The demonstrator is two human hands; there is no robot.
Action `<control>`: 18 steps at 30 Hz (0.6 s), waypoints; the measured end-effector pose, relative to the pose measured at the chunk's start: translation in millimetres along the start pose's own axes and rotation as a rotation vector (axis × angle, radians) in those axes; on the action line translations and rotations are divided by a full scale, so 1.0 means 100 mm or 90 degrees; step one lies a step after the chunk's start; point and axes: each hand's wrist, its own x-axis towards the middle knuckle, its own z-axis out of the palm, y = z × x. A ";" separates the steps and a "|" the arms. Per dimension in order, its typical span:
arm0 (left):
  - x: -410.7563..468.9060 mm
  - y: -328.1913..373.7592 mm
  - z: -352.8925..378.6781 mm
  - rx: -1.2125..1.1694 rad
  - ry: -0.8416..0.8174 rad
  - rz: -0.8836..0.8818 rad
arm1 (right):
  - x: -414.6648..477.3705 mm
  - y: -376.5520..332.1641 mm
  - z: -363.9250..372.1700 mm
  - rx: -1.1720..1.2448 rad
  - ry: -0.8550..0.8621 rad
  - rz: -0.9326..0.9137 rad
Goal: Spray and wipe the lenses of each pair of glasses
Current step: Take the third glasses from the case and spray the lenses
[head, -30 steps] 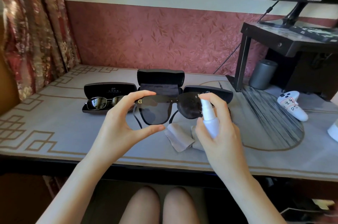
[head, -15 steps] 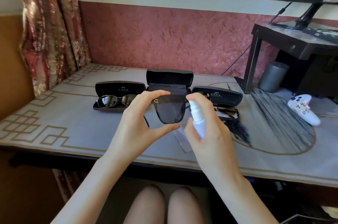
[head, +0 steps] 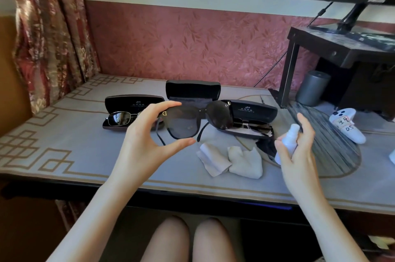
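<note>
My left hand [head: 143, 137] pinches the left rim of large black sunglasses [head: 192, 121] and holds them up above the desk, lenses facing me. My right hand [head: 299, 150] holds a small white spray bottle [head: 287, 142], well off to the right of the sunglasses. Two pale wiping cloths [head: 233, 160] lie crumpled on the desk below the sunglasses. A metal-framed pair [head: 121, 117] sits in an open black case on the left. Another dark pair [head: 254, 127] lies in an open case on the right.
An empty open black case [head: 192, 90] stands behind the sunglasses. The grey patterned desk mat [head: 64, 133] covers the desk. A white game controller [head: 346, 125], a grey cylinder [head: 313, 87] and a black monitor stand [head: 342, 48] occupy the right side. A curtain [head: 49, 37] hangs at the left.
My right hand has drawn the spray bottle away from the lens, down and to the right. The cloths and the right pair show again. My left hand still holds the sunglasses up.
</note>
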 end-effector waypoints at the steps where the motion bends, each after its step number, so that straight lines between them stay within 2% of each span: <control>1: 0.00 -0.01 0.00 -0.005 0.003 -0.004 | 0.01 0.07 -0.02 -0.013 -0.002 0.018; 13: 0.02 -0.03 0.00 -0.018 0.009 -0.018 | -0.03 0.15 -0.02 -0.030 0.026 0.081; 15: 0.02 -0.04 0.00 -0.019 0.009 -0.019 | -0.08 0.07 -0.03 -0.023 0.077 0.045; 18: 0.02 -0.05 -0.01 -0.020 0.011 -0.021 | -0.17 -0.05 -0.04 -0.078 0.173 -0.123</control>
